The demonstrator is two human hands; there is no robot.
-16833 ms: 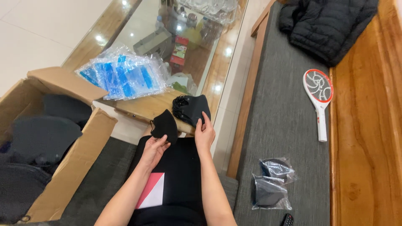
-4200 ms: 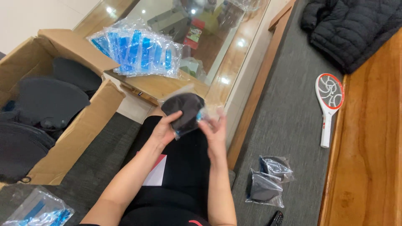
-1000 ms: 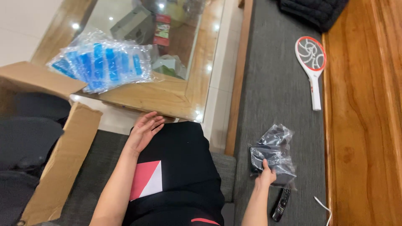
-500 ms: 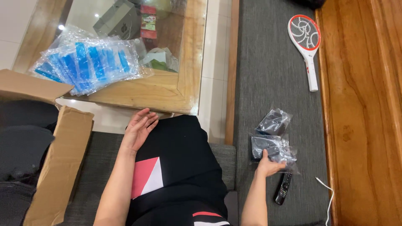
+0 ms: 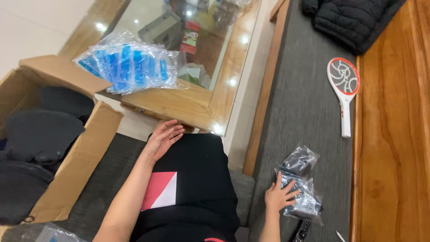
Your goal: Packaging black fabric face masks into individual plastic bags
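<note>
My right hand [image 5: 278,196] lies flat with spread fingers on the nearer of two clear plastic bags [image 5: 306,200] holding dark items, on the grey seat cushion at my right. The second bagged dark item [image 5: 299,160] lies just beyond it, touching it. My left hand [image 5: 162,138] rests open on my knee, on black clothing with a red and white patch [image 5: 160,191], holding nothing.
A glass-topped wooden table [image 5: 188,105] in front carries a pile of clear bags with blue contents [image 5: 127,67]. An open cardboard box [image 5: 76,157] with dark rounded items stands at my left. A racket-shaped swatter [image 5: 343,87] and a black jacket [image 5: 354,20] lie on the cushion; a dark remote-like object [image 5: 301,229] sits by my right wrist.
The dark item held in both hands a few seconds ago is gone from them. My right hand stays on the bagged items at my right while the view has shifted; my left rests on my knee.
</note>
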